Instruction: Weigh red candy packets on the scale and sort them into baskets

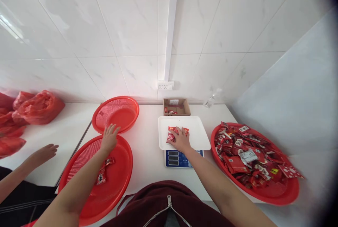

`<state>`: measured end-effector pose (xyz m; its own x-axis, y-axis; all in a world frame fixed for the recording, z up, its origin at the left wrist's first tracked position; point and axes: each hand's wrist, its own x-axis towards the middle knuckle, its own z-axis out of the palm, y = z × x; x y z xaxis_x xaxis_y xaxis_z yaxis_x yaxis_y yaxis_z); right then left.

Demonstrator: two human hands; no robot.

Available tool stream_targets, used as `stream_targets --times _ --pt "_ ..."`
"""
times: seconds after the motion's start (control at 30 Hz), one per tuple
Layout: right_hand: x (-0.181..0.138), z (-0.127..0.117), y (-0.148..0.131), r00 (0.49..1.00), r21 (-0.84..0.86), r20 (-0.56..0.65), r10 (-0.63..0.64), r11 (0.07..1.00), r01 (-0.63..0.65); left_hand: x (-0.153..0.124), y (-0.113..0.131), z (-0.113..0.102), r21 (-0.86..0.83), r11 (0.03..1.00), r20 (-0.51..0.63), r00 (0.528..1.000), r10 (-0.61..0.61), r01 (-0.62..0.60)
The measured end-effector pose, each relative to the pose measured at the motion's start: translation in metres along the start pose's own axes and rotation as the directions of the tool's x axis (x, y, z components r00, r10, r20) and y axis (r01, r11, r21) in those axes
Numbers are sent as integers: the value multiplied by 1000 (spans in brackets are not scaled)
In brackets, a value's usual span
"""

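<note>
My right hand (181, 140) lies on the white tray (196, 124) of a digital scale (177, 158), its fingers on a few red snack packets (172, 134); whether it grips them is unclear. My left hand (109, 137) hovers open at the far rim of a near red basket (116, 181), where it meets a second red basket (117, 112). Two red packets (103, 172) lie in the near basket beside my forearm.
A large red basket (280, 193) heaped with several red packets stands at the right. A small cardboard box (176, 106) and a clear bottle (211, 100) sit by the wall. Red plastic bags (37, 107) lie far left. Another person's hand (44, 151) rests on the left table.
</note>
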<state>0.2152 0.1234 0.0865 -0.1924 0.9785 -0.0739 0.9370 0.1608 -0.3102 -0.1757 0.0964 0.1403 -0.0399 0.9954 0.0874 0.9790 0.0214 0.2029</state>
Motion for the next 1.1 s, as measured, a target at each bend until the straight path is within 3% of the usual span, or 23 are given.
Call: stream_targets --times 0.07,0.17,0.23,0.3,0.37,0.43,0.53,0.57,0.63,0.73,0.83,0.93,1.03,1.1 --pt "1 2 3 996 6 -71 -52 999 53 -5 37 9 -218 973 -34 997 64 -69" --pt "5 4 9 987 58 -128 -101 992 109 -11 105 26 -602 792 20 990 141 -101" --pt "10 4 15 985 114 -146 -94 987 111 -12 152 36 -765 643 133 971 199 -26" --pt "16 2 21 981 175 -183 -66 980 98 -9 192 42 -833 519 311 938 152 192" --pt "21 -5 24 967 254 -256 -7 964 74 -2 224 43 -828 338 507 855 110 448" --pt "22 -15 21 936 355 -345 69 933 62 6 246 41 -746 125 666 735 128 654" --pt "16 -32 5 911 492 -402 94 861 129 15 263 39 -585 -116 755 592 282 802" --pt "12 -36 -3 918 518 -392 62 840 164 17 266 39 -540 -182 750 568 339 822" --pt "3 -42 -19 939 531 -343 -28 819 218 18 268 42 -468 -327 722 569 394 821" --pt "-8 -43 -36 959 481 -245 -142 841 248 18 261 45 -424 -513 705 628 330 746" --pt "-12 -42 -35 952 480 -225 -210 826 296 25 238 37 -470 -593 689 691 217 654" --pt "-12 -39 -18 959 498 -259 -117 834 237 45 199 17 -560 -667 660 752 -2 490" --pt "-14 -32 6 991 370 -117 63 929 -15 68 151 -8 -674 -696 552 795 -252 248" --pt "-16 -25 20 988 239 -14 151 960 -143 78 124 -20 -712 -661 560 759 -333 235"
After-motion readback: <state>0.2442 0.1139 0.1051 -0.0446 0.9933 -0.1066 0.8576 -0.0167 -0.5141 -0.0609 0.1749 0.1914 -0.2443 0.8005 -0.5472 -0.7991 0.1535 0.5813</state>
